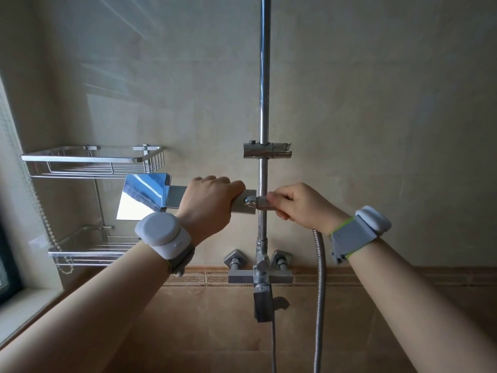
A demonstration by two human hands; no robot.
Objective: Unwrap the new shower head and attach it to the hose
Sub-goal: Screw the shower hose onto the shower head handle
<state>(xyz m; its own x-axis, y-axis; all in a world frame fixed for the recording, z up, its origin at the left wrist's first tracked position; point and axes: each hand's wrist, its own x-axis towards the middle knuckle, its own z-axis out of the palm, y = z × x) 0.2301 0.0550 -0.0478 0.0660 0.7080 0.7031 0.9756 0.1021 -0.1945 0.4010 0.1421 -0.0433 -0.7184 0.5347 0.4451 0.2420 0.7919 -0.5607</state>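
Two hands meet at one joint here, right in front of the chrome riser rail (265, 103). My left hand (212, 204) is wrapped around the flat handle of the new shower head (142, 196), fingers closed over the top of it. The square mirrored face sticks out to the left, toward the wire corner shelves (91, 162). No wrapping shows on the head, so I judge the unwrapping finished.

My right hand (298, 204) pinches the hose nut (265, 203) between thumb and fingertips, fingers closed on it. The metal hose (320, 292) drops from under that hand and runs down past the mixer tap (259, 273).

What matters for the next move is the line between the two pieces. The handle's long axis lies nearly level, running left to right, and its threaded end points straight at my right hand. The nut sits just beside that end, touching or nearly so; I cannot tell whether the threads have caught. I judge this to be the threading step, with the right hand nearer the joint and doing the turning while the left only steadies the head.

Keeping the nut square to the handle's axis looks like the thing to watch, since a tilt could cross the threads. The empty slider bracket (267, 150) waits above on the rail.
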